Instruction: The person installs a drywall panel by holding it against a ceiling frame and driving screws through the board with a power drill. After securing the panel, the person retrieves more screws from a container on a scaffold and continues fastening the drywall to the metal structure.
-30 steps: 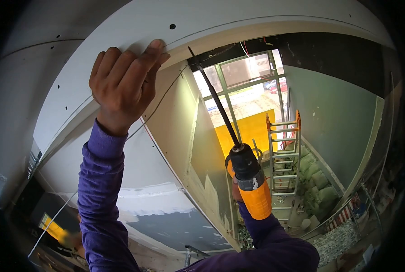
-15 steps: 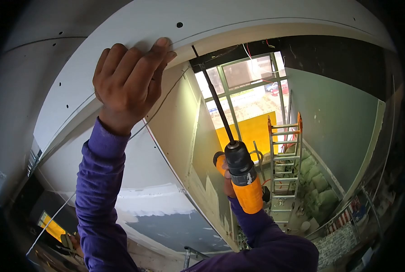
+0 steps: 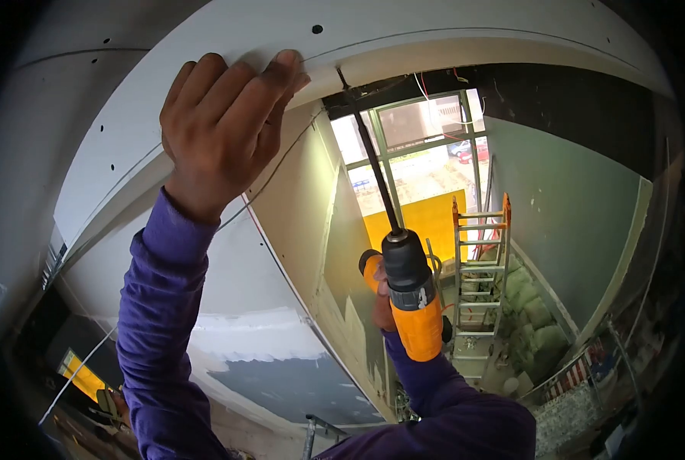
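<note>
My left hand (image 3: 224, 126) is raised with its fingers bent over the lower edge of a curved white plasterboard panel (image 3: 404, 27); its far fingers are partly hidden. A dark pencil-like line and several screw spots mark the panel face. My right hand (image 3: 383, 295) is wrapped round the grip of an orange and black cordless drill (image 3: 415, 307), mostly hidden behind the tool's body. From the chuck a long dark driver bit (image 3: 373, 157) points upward. Its tip meets the beige underside of the panel, to the right of my left hand.
An aluminium ladder (image 3: 480, 268) with orange ends stands below on the right, near green sacks (image 3: 538, 322). Thin wires hang from the dark beam (image 3: 549, 92). A loose grey cable (image 3: 281, 165) crosses behind my left hand. A yellow sheet (image 3: 427, 222) covers the lower window.
The driver bit's tip has shifted slightly up and right, onto the panel's underside, and the drill has tilted a little with it. My left hand stays at the panel edge.
</note>
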Action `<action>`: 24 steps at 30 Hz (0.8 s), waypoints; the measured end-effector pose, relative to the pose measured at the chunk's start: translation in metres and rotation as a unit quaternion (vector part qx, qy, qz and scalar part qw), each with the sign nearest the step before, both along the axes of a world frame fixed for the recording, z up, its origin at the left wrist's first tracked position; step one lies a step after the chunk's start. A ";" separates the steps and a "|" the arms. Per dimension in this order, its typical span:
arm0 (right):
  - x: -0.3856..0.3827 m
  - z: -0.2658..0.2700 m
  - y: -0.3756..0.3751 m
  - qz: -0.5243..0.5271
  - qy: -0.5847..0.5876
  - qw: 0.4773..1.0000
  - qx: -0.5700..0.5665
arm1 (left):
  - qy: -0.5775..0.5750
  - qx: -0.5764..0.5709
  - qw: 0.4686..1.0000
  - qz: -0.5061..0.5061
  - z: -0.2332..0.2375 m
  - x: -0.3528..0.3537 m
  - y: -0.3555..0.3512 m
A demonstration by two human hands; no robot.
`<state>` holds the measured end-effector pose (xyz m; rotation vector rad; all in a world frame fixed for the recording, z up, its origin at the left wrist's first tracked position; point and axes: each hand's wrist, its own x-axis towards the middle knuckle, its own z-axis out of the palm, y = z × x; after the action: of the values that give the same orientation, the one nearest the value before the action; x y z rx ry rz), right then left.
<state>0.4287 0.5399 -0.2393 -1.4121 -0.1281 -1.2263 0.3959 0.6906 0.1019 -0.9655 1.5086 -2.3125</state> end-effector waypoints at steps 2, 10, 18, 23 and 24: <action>-0.019 0.016 0.001 -0.020 -0.011 0.999 -0.044 | 0.005 0.004 1.000 -0.003 0.001 -0.001 0.000; -0.012 0.040 -0.001 0.067 -0.237 0.968 -0.049 | 0.048 -0.016 0.998 0.045 -0.009 -0.003 -0.003; -0.035 0.060 -0.002 -0.046 -0.315 0.944 -0.084 | 0.036 -0.011 0.999 0.032 -0.010 -0.005 -0.005; -0.028 0.050 0.001 -0.045 0.040 0.984 -0.168 | 0.034 -0.009 0.999 0.033 -0.011 -0.015 -0.004; -0.038 0.054 -0.002 -0.075 -0.062 0.980 -0.171 | 0.038 -0.008 0.999 0.026 -0.010 -0.014 -0.004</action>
<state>0.3902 0.5379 -0.1854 -1.6634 -0.3373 -1.4681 0.3821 0.6869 0.0922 -1.0945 1.4779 -2.2798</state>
